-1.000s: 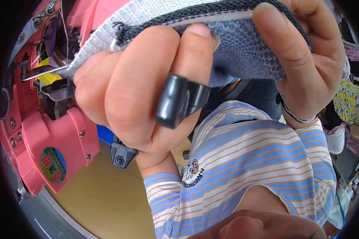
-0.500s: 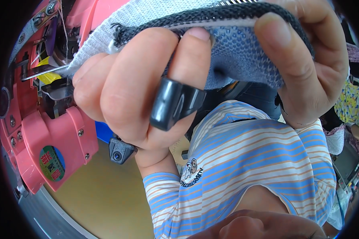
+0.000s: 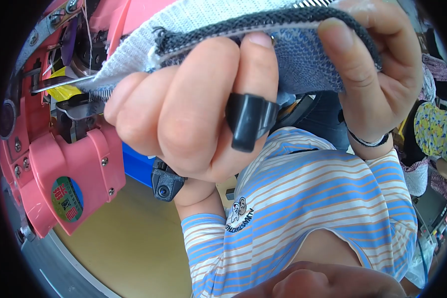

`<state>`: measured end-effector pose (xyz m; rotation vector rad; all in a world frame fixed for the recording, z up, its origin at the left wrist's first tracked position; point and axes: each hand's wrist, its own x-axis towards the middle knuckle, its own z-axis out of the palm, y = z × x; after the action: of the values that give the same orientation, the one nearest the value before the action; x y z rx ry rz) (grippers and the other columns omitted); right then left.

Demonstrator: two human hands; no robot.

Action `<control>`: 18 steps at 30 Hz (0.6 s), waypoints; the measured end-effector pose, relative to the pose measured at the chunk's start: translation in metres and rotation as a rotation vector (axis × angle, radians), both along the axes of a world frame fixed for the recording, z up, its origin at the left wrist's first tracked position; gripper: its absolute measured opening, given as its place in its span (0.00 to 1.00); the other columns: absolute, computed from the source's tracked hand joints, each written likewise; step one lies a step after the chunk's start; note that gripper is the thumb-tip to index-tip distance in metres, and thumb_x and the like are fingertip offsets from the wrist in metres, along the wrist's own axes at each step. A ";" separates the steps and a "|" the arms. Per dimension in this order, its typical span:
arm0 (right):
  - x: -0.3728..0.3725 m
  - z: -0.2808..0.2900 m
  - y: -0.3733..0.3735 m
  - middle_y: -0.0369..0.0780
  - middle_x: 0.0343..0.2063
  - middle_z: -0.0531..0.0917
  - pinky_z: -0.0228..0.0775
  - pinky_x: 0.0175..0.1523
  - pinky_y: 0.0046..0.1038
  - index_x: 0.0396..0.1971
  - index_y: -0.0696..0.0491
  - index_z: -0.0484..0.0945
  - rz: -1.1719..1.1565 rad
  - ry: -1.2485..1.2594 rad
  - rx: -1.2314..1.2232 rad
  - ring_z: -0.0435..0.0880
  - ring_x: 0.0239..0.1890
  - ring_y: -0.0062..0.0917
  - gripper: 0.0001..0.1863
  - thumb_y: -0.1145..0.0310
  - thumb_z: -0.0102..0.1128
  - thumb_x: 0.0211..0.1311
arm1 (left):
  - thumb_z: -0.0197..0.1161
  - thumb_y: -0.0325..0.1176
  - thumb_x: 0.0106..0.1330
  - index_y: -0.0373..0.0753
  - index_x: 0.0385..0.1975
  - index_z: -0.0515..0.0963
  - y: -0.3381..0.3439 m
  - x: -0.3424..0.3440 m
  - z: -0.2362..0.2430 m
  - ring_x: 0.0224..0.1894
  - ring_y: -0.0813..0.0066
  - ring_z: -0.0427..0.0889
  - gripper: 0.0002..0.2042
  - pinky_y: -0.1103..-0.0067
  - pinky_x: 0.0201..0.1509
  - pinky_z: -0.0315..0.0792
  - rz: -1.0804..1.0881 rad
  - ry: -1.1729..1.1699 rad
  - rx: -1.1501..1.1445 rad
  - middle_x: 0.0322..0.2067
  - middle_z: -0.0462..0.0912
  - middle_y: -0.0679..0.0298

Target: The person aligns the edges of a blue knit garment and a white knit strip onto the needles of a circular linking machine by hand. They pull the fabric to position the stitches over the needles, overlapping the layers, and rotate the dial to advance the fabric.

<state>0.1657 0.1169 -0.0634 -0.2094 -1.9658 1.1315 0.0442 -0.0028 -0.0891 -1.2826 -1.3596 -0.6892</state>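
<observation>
A piece of knit fabric (image 3: 149, 44) runs along the top, light grey ribbed on one side and blue on the other. Along its edge lies a dark knitted band (image 3: 248, 25) with a frayed left end. My left hand (image 3: 188, 114) is closed on this edge, fingers curled and the thumb pressed near the band. A black ring-like piece (image 3: 251, 121) sits on one digit. Farther right, my right hand (image 3: 377, 84) pinches the band and fabric between thumb and fingers. Rows of thin metal points (image 3: 313, 3) show behind the cloth at the top.
A pink machine (image 3: 79, 169) with screws and a round sticker stands at left. From it a thin metal rod (image 3: 64, 84) reaches the fabric, beside a yellow piece (image 3: 62, 87). A small camera (image 3: 166, 181) is on my left wrist. Patterned cloths (image 3: 434, 126) lie at far right.
My left hand has shifted right and slightly down, still gripping. The band's frayed end has moved right with the cloth, and more metal points show at left. My right hand moved slightly left.
</observation>
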 end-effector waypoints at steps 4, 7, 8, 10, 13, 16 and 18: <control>0.014 -0.020 0.014 0.39 0.36 0.77 0.65 0.41 0.13 0.39 0.59 0.71 0.101 0.079 0.056 0.75 0.34 0.14 0.15 0.78 0.64 0.51 | 0.71 0.32 0.49 0.47 0.28 0.82 0.000 0.008 0.003 0.34 0.76 0.72 0.07 0.83 0.36 0.66 -0.005 -0.060 -0.016 0.31 0.75 0.71; 0.021 -0.026 0.017 0.38 0.36 0.77 0.65 0.41 0.13 0.38 0.59 0.71 0.153 0.073 0.071 0.75 0.33 0.15 0.15 0.78 0.64 0.50 | 0.70 0.33 0.51 0.46 0.28 0.82 -0.007 0.019 0.009 0.33 0.76 0.73 0.06 0.82 0.36 0.66 0.023 -0.183 -0.133 0.31 0.76 0.71; 0.022 -0.028 0.016 0.38 0.34 0.77 0.65 0.40 0.14 0.37 0.59 0.71 0.099 0.063 0.049 0.75 0.33 0.15 0.15 0.78 0.64 0.48 | 0.69 0.33 0.52 0.46 0.29 0.81 -0.010 0.021 0.012 0.33 0.75 0.73 0.06 0.81 0.37 0.67 0.021 -0.198 -0.189 0.31 0.76 0.70; 0.023 -0.028 0.018 0.39 0.34 0.77 0.65 0.40 0.15 0.36 0.59 0.72 0.101 0.040 0.067 0.75 0.33 0.16 0.14 0.78 0.65 0.48 | 0.69 0.33 0.52 0.46 0.30 0.80 -0.009 0.020 0.014 0.33 0.75 0.73 0.06 0.81 0.37 0.67 0.030 -0.174 -0.195 0.31 0.76 0.70; 0.020 -0.025 0.022 0.38 0.33 0.78 0.66 0.40 0.17 0.35 0.59 0.74 0.198 -0.017 0.045 0.75 0.33 0.17 0.14 0.76 0.65 0.47 | 0.69 0.33 0.53 0.45 0.30 0.80 -0.009 0.020 0.014 0.32 0.74 0.73 0.07 0.81 0.37 0.67 0.036 -0.147 -0.215 0.31 0.76 0.69; 0.012 -0.025 0.017 0.38 0.32 0.79 0.66 0.40 0.17 0.35 0.60 0.75 0.347 -0.050 -0.188 0.76 0.34 0.17 0.14 0.75 0.66 0.47 | 0.69 0.33 0.53 0.45 0.30 0.80 -0.008 0.021 0.016 0.32 0.74 0.73 0.07 0.80 0.36 0.67 0.031 -0.154 -0.234 0.30 0.77 0.68; 0.009 -0.024 0.010 0.38 0.32 0.81 0.67 0.41 0.18 0.36 0.60 0.76 0.440 -0.062 -0.494 0.77 0.35 0.17 0.15 0.76 0.66 0.46 | 0.68 0.32 0.53 0.44 0.30 0.80 -0.008 0.023 0.016 0.31 0.73 0.73 0.06 0.80 0.35 0.66 0.033 -0.167 -0.242 0.29 0.77 0.68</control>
<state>0.1743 0.1272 -0.0878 -0.0675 -1.7992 1.9130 0.0676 -0.0106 -0.0729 -1.4138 -1.6358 -0.6342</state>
